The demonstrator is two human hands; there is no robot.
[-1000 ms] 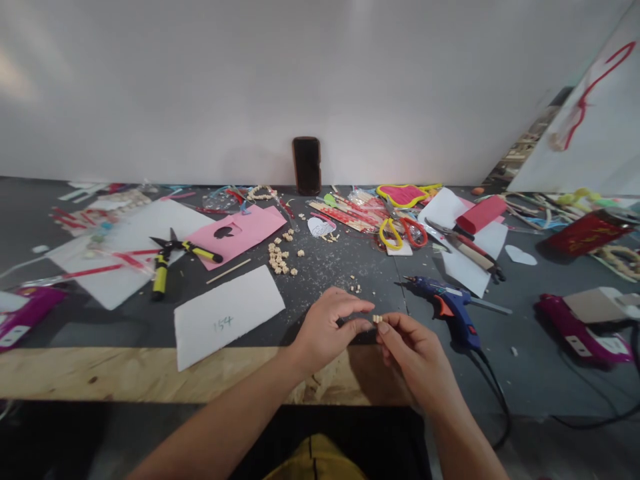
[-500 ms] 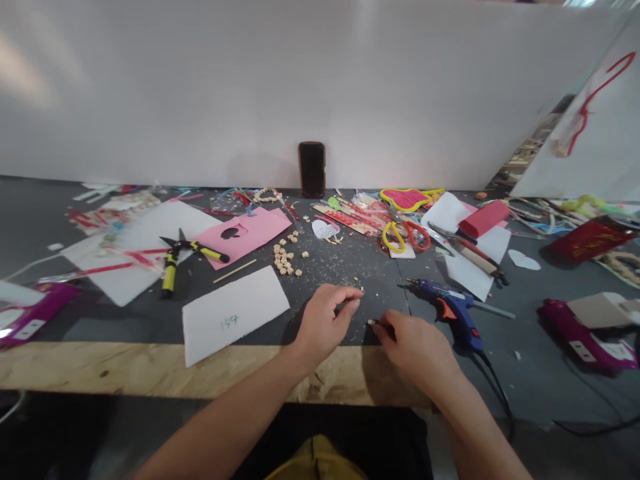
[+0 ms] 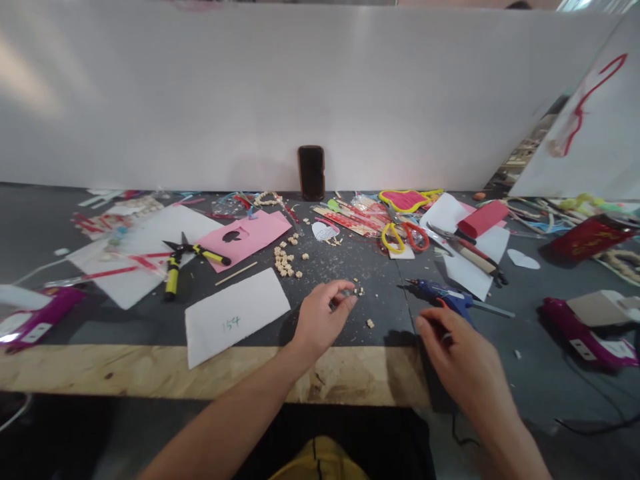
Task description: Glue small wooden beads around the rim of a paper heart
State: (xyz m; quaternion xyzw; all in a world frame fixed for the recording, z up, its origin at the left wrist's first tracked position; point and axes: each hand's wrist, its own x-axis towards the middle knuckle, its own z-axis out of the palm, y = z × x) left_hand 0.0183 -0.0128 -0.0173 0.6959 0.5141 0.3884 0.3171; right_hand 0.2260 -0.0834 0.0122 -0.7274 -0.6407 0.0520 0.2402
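My left hand rests low over the table, thumb and forefinger curved with a gap between them. Just beyond its fingertips lie a few tiny wooden bits. A small pale wooden cluster sits between my two hands on the dark tabletop. My right hand is in front of the blue glue gun, fingers loosely bent and apart, with nothing visible in them. It hides the gun's handle; whether it touches the gun I cannot tell. A pile of similar wooden clusters lies beyond my left hand.
White card, pink paper and yellow-black pliers lie left. Scissors, a knife and a red can are right. A phone leans against the white panel.
My right hand has let go of the small wooden cluster, which now lies on the table, and has moved right to the glue gun. My left hand has barely shifted.
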